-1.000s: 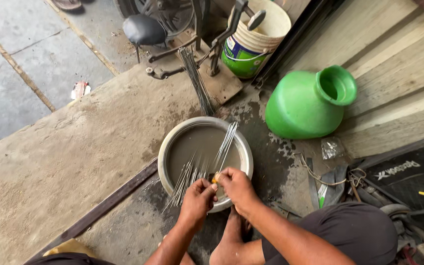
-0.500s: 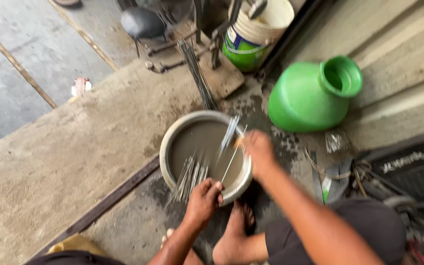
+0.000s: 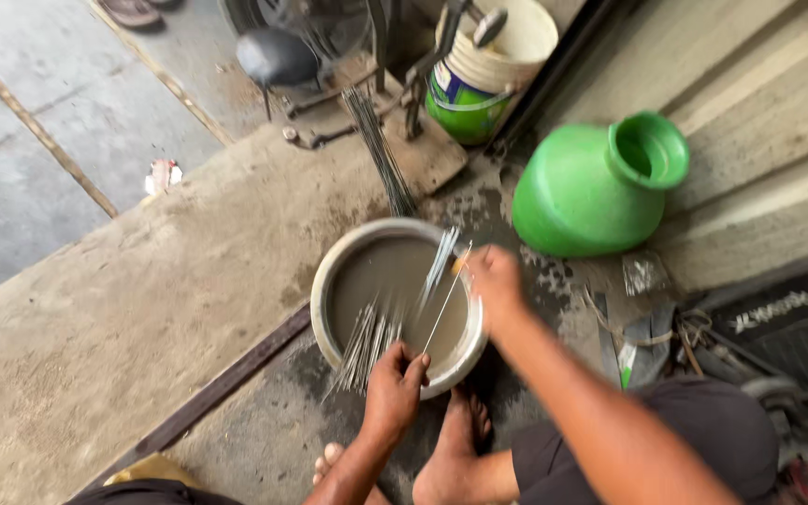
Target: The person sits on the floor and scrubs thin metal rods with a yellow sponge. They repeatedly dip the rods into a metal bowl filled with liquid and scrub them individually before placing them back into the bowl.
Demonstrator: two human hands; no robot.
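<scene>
Head view, looking down at a rough concrete floor (image 3: 123,309). Round metal basin (image 3: 329,281) sits at centre frame, filled with murky grey liquid. Thin metal rods lie in it: one bundle (image 3: 367,339) leans over the lower rim, another few rods (image 3: 440,264) rest against the upper right rim.

Left hand (image 3: 395,385), lower centre, fingers curled closed around the near end of a single thin rod (image 3: 441,310); knuckles touch the basin's lower rim. That rod runs diagonally up and right across the liquid to the right hand (image 3: 492,282), at the basin's right rim. Right-hand fingers are bent inward, pinching a small yellowish piece (image 3: 460,264) against the rod's far end; how tight the pinch is cannot be told, since the hand is slightly blurred.

Bare feet (image 3: 451,449) rest just below the basin, at the lower edge of frame.

Surroundings: green plastic pot (image 3: 582,192), upper right, near the basin but apart from it. Green and white bucket (image 3: 479,70), top centre. Loose bundle of dark rods (image 3: 381,150) lies on the floor between bucket and basin, its lower end just beside the basin's top rim. Dark metal strip (image 3: 208,397) runs diagonally at lower left.
</scene>
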